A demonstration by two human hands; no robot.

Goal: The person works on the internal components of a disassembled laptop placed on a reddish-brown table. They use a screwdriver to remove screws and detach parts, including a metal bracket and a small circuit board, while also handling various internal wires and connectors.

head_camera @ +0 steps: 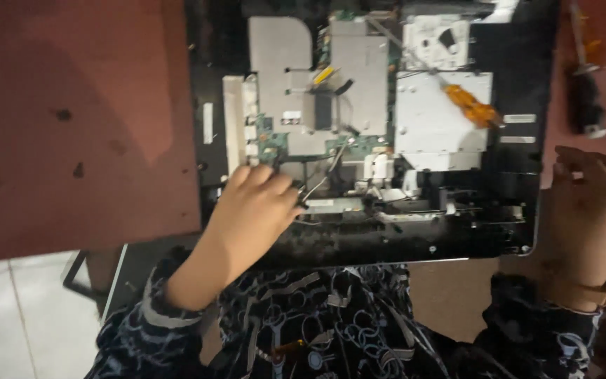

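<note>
Left hand pinches thin cables at the opened device's seven o'clock; right hand, curled loosely and empty, steadies its edge. Pull gently.

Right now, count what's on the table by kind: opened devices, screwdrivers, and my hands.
Opened device, back cover off: 1
Orange-handled screwdriver lying on its metal plate: 1
Dark tool with an orange part, at the table's right edge, too blurred to name: 1
Hands: 2, left hand, right hand
Total: 5
</note>
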